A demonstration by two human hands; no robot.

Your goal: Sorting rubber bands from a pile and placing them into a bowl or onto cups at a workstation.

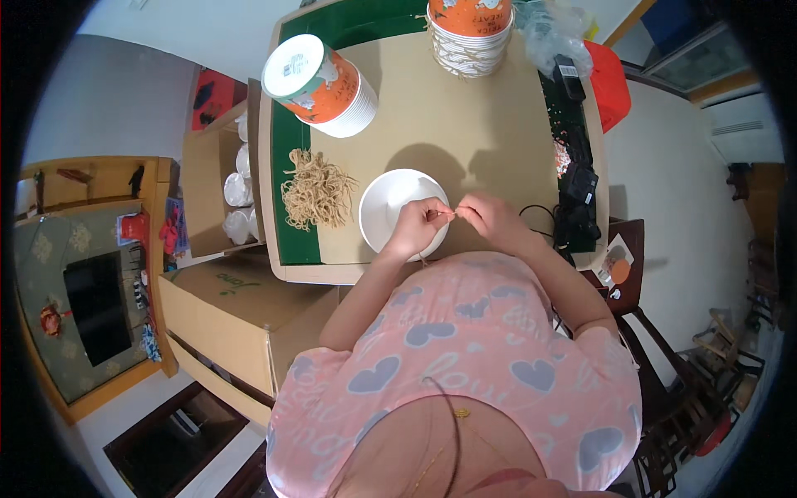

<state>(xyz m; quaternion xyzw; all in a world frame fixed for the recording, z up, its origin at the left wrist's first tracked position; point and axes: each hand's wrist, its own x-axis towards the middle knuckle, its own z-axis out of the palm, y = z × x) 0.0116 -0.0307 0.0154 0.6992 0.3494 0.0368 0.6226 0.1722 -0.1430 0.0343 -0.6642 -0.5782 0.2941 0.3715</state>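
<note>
A white round paper bucket [384, 199] stands near the table's front edge, its pale inside facing up. Over its right rim my left hand [422, 224] is closed in a pinch, partly covering the bucket. Just to the right, my right hand [493, 222] pinches too, its fingertips almost meeting those of the left. Whatever lies between the fingertips is too small to make out. Left of the bucket is a loose pile of tan twine pieces [318, 191].
A leaning stack of orange printed buckets [328, 87] stands at the far left, another stack [471, 41] at the back. Black devices with cables [577, 199] line the table's right edge, beside a red bin [608, 83]. Clear plastic bags [552, 33] lie back right; a cardboard box [241, 299] sits left.
</note>
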